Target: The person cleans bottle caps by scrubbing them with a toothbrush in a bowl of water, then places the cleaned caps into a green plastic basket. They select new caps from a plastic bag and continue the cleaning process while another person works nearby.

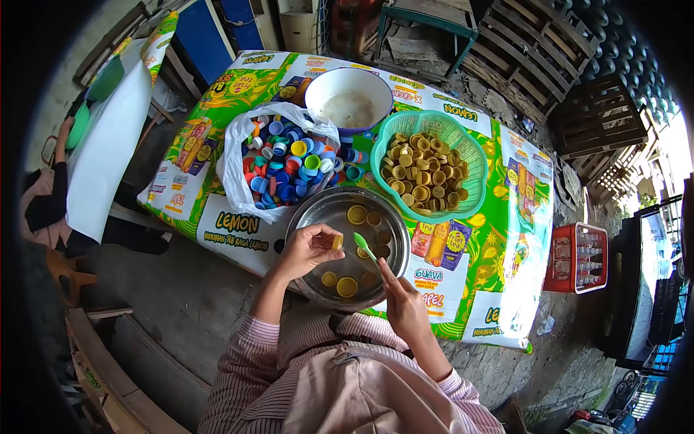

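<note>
My left hand pinches a yellow bottle cap over the left side of a round metal basin. In my right hand is a slim green-and-white stick that looks like a toothbrush. Its wide green end points up and left over the basin, a little apart from the cap. Several yellow caps lie spread in the basin, some of them dim, as if under water. My fingers hide part of the held cap.
Behind the basin stand a white plastic bag of coloured caps, a white enamel bowl and a green basket of yellow caps. A printed cloth covers the table. A red crate stands right; another person's hand shows far left.
</note>
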Demonstrator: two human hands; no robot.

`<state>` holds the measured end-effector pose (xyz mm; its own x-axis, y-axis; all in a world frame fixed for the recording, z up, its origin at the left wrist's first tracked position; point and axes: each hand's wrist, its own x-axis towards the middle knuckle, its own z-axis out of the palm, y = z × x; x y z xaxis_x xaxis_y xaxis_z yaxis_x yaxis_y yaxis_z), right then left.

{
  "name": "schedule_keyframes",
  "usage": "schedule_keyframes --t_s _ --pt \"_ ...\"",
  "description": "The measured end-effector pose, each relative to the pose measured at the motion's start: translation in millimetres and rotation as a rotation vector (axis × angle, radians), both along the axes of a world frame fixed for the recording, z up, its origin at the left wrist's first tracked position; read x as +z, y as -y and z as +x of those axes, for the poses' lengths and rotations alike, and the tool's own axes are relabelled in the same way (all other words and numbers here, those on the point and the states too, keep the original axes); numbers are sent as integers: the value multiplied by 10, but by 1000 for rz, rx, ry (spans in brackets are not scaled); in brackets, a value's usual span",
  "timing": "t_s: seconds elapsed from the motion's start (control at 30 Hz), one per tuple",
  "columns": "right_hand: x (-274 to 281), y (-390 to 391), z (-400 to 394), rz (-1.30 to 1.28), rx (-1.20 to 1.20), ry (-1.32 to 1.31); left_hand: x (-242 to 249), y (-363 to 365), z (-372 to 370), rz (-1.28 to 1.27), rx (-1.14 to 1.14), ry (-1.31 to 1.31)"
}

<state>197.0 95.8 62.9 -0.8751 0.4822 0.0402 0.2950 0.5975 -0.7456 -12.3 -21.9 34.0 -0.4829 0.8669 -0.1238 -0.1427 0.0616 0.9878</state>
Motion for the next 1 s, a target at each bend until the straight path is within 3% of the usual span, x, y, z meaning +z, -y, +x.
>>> schedule_keyframes --t_s 0.17,0.23,0.27,0.3,0.37,0.5,0.53,0.63,0.7,0.77,0.83,0.9,0.93,1.0 --pt "110 -66 37 -29 12 -62 117 -51 -55 -16 -30 -52" --pt "74 -81 55 -47 -43 -79 271 -113 -10 -204 -15 -643" --pt "64 -82 56 -35 -48 -61 117 -125 -7 -242 -49 -820" --pt "70 -72 63 -35 -50 -62 121 -128 7 -241 -50 -821" --pt "102 -74 64 -6 -43 2 149 -175 15 -282 -72 -1067" --pt "254 -93 103 18 -81 -14 315 -225 66 -115 64 -894" --pt "237 -95 106 17 -83 -37 213 -209 51 -196 54 -1160" --pt "208 -110 97 40 -43 47 190 -214 93 -416 55 -1212" --pt "259 -114 97 29 -58 19 349 -234 107 -366 97 -1190" --pt "277 -123 104 17 -70 -5 509 -245 129 -190 58 -784" --pt "265 -135 90 -8 -94 -34 334 -211 102 -128 48 -750" --pt "248 -125 101 6 -87 -28 173 -165 77 -477 -129 -1117" --pt "246 -140 89 22 -82 -24 238 -216 129 -389 -33 -895" --pt "268 -138 90 11 -91 -25 419 -234 140 -304 -10 -825"
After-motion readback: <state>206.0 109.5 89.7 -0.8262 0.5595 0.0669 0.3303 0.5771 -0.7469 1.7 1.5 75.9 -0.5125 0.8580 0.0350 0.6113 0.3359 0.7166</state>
